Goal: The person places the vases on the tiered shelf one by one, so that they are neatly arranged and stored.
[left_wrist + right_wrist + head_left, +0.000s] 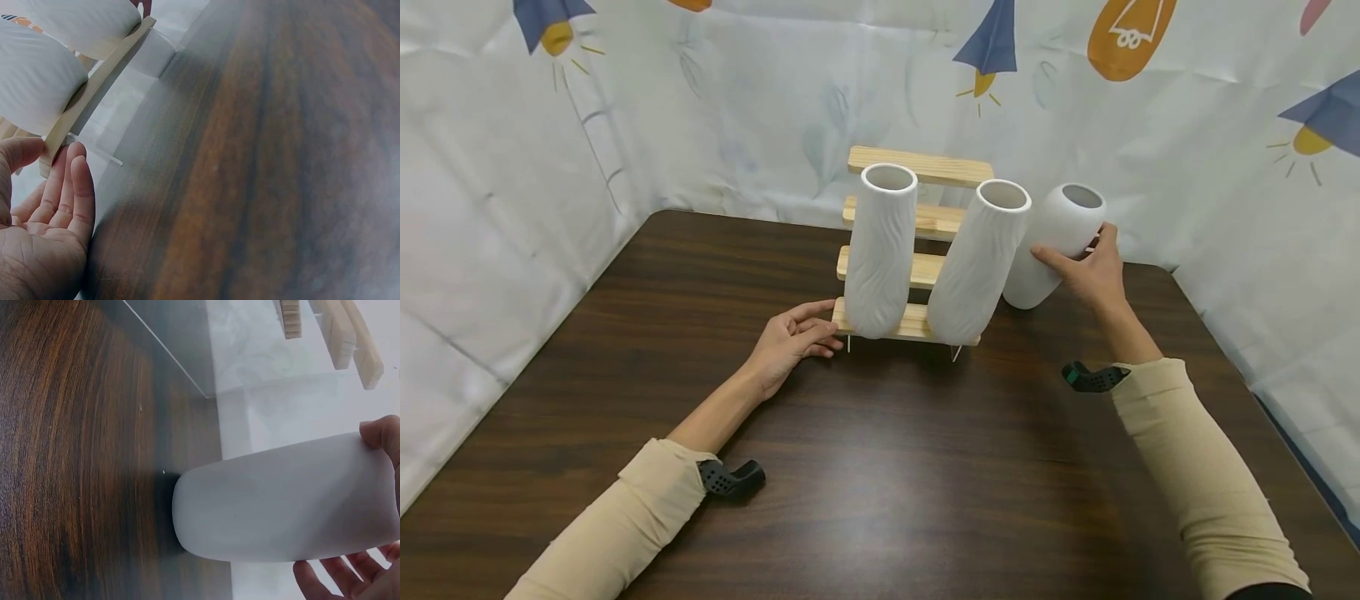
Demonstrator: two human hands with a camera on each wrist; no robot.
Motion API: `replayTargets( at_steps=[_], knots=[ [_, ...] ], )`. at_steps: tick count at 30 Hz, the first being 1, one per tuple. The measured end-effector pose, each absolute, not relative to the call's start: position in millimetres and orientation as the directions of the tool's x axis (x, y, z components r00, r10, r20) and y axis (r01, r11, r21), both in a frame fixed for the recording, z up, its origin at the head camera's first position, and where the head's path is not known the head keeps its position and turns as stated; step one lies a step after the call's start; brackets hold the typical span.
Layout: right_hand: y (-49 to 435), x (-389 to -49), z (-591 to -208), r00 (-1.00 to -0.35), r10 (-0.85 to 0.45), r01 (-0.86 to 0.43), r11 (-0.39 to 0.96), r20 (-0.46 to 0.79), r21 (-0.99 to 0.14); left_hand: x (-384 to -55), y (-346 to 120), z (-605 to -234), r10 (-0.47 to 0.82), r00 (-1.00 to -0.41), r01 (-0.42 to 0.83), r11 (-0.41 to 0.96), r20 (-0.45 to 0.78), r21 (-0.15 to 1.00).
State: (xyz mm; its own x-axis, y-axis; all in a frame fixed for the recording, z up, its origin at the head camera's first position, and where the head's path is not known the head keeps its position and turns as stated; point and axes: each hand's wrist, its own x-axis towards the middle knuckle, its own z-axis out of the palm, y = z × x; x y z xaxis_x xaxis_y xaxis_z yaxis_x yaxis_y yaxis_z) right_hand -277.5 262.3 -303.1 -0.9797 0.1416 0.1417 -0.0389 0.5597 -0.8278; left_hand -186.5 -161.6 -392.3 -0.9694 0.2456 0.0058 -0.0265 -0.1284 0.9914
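A tiered wooden rack [922, 165] with pale slats stands toward the back of the table. On its lowest slat are two white textured vases, a left vase [882, 250] standing nearly upright and a right vase [979, 262] leaning to the right. My left hand [790, 342] pinches the left end of that slat, thumb on top and fingers beneath, as the left wrist view shows. A smooth white vase [281, 500] is in my right hand [1093, 267], thumb on one side and fingers on the other near its mouth. It tilts to the right, its base close over the tabletop.
The dark wooden table [880, 467] spreads in front of the rack. A white curtain [760, 108] printed with lamps and bulbs hangs close behind it. Thin clear legs [97, 150] hold the lowest slat off the table.
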Motion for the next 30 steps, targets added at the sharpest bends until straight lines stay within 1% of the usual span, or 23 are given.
replayTargets(
  at_steps=[16, 22, 30],
  knots=[
    [260, -276, -308, -0.972, 0.181, -0.029, 0.535, 0.148, -0.844, -187, -162, -393, 0.247, -0.969, -0.018, -0.131, 0.015, 0.991],
    [260, -269, -313, -0.953, 0.216, -0.055, 0.569, 0.213, -0.820, -189, -162, -395, 0.253, -0.967, -0.014, -0.132, 0.020, 0.991],
    [258, -263, -318, -0.917, 0.231, -0.134, 0.592, 0.326, -0.795, -187, -162, -393, 0.244, -0.970, -0.017, -0.125, 0.014, 0.992]
  ],
)
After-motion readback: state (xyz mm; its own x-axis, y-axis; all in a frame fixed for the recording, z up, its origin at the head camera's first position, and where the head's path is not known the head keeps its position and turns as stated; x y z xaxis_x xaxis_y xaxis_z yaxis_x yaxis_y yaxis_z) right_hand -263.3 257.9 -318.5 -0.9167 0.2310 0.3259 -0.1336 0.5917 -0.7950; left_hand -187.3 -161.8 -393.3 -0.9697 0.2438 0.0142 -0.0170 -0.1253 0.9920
